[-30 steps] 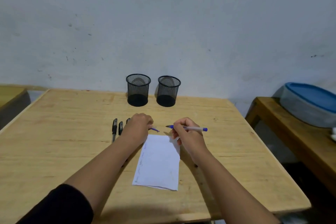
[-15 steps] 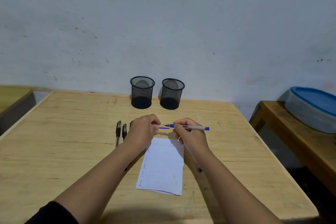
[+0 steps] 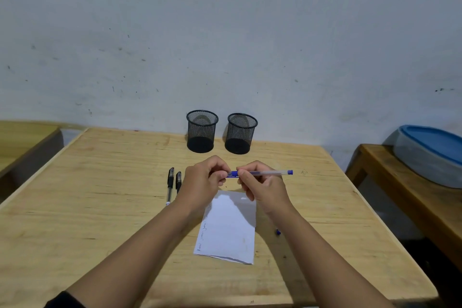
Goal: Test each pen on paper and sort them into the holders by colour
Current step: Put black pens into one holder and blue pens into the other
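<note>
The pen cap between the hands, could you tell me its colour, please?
Blue, clearest in the head view: pen cap.

My view: pale scuffed wall (image 3: pixel 225 32) fills upper frame. Right edge: grey tub with blue lid (image 3: pixel 432 155) sits on darker wooden side counter (image 3: pixel 400 197). Left edge: corner of another wooden counter (image 3: pixel 22 142).

holders (image 3: pixel 221 132) behind paper (image 3: pixel 228 227) | loose pens (image 3: pixel 173 184) left of paper
</note>
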### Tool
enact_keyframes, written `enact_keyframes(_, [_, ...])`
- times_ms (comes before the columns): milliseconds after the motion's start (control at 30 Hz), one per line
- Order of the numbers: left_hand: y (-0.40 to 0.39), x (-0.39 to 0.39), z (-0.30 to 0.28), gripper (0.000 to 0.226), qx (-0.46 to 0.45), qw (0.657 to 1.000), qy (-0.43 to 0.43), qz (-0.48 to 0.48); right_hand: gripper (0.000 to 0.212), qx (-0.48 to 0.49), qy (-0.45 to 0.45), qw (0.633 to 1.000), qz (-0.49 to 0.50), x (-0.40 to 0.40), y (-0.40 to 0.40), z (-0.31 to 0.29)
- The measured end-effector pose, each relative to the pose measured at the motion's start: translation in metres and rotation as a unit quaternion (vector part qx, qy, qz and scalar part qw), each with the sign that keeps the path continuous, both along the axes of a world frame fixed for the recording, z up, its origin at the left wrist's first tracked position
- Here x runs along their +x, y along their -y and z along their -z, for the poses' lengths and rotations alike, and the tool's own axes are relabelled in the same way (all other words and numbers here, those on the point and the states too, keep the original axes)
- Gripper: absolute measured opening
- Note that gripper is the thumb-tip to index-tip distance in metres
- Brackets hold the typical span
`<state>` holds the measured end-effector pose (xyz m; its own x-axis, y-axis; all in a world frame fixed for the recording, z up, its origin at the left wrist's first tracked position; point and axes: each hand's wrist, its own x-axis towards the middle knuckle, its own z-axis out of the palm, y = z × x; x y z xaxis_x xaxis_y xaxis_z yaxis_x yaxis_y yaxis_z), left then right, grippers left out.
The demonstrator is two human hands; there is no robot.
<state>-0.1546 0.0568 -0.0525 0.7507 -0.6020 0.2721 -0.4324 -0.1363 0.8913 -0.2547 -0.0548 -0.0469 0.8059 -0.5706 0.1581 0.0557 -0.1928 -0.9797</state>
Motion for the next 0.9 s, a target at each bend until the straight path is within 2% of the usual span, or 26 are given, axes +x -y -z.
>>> enact_keyframes(167, [-0.012,0.009,-0.004,0.02,0.039,0.999,0.01,0.02,0.008,-0.006,0.006,1.0,0.005,0.0,-0.01,-0.006])
enact_keyframes(267, [-0.014,0.021,-0.013,0.024,0.022,1.0,-0.02,-0.005,0.011,0.047,0.065,0.995,0.051,-0.005,-0.014,-0.012])
enact_keyframes(333, [-0.016,0.027,-0.018,0.025,0.001,0.999,-0.039,-0.015,0.012,0.049,0.062,0.994,0.077,-0.013,-0.016,-0.013])
enact_keyframes(533, [0.001,0.013,-0.024,0.018,-0.069,0.992,-0.103,0.012,0.016,-0.041,0.018,0.986,0.161,-0.042,-0.031,0.007])
enact_keyframes(700, [0.026,-0.022,-0.016,0.017,-0.057,0.989,-0.128,0.038,0.02,-0.146,-0.003,0.958,0.247,-0.063,-0.042,0.027])
enact_keyframes(767, [0.032,-0.035,-0.008,0.024,-0.042,0.994,-0.1,0.014,0.02,-0.154,-0.004,0.948,0.278,-0.071,-0.037,0.035])
enact_keyframes(900, [0.033,-0.051,0.024,0.031,0.09,0.994,0.063,-0.015,0.021,-0.17,-0.026,0.934,0.313,-0.085,-0.023,0.044])
